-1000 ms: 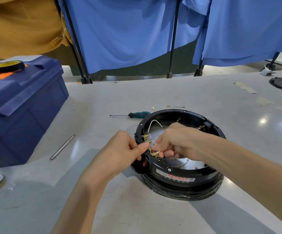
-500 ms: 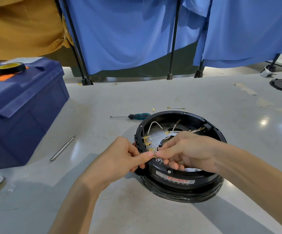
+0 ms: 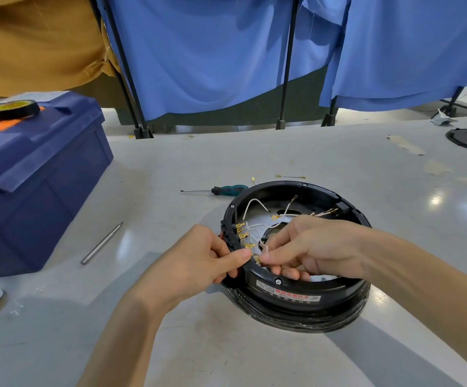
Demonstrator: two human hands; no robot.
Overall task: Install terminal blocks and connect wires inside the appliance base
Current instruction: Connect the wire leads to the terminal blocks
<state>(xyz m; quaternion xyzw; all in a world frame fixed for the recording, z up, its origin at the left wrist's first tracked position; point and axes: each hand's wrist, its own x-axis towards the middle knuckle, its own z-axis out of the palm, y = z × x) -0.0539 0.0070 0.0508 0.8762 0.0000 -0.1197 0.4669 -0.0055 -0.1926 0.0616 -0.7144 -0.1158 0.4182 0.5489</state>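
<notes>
Left hand [image 3: 198, 263] curled around base [image 3: 296, 291] rim, right hand [image 3: 310, 247] in pinch on terminal [image 3: 256, 258].

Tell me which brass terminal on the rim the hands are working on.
The terminal nearest the camera, last in the row: left hand and right hand meet on it; the others stand free.

Appliance base [image 3: 291, 291] is sitting on the desk [image 3: 226, 344], centre-right. Screwdriver [image 3: 221, 189] is lying just behind its left rim, metal rod [image 3: 101, 244] lying further left. Toolbox [image 3: 31, 185] is standing far left, tape roll [image 3: 13, 108] resting on its lid. Wires [image 3: 254, 203] are lying inside the base. Left hand [image 3: 196, 263] is resting outside the near-left rim, right hand [image 3: 310, 247] inside.
</notes>
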